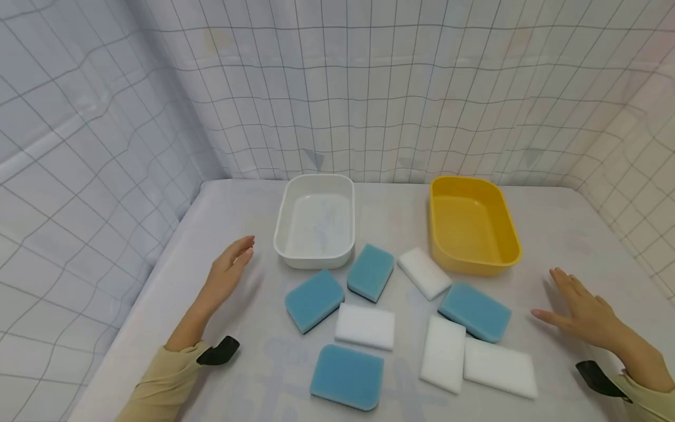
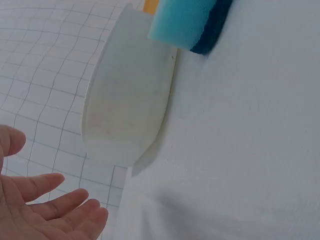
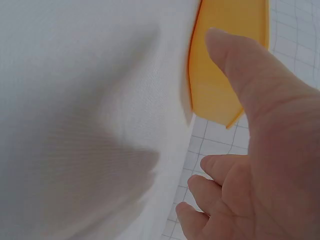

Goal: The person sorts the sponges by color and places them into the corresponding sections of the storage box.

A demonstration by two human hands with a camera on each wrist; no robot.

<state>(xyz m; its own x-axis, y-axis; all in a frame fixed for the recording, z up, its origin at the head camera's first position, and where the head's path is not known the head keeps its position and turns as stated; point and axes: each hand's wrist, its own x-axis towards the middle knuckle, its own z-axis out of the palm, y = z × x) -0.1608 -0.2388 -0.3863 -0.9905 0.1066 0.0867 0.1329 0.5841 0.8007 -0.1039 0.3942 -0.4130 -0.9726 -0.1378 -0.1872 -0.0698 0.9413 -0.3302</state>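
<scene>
The white tray (image 1: pixel 316 262) stands near the centre of the frame, slightly to the left, with its open side up; the left hand (image 1: pixel 228 272) is apart from it. The yellow tray (image 1: pixel 474 268) stands to the right of centre, also open side up, and the right hand (image 1: pixel 585 316) is lower and apart. Below the trays, four blue sponges (image 1: pixel 371 272) and four white sponges (image 1: pixel 364 326) lie flat. The blue ones have a dark layer underneath; two are near the white tray, one at bottom centre, one below the yellow tray. The white ones are plain rectangles, two of them side by side at lower right.
</scene>
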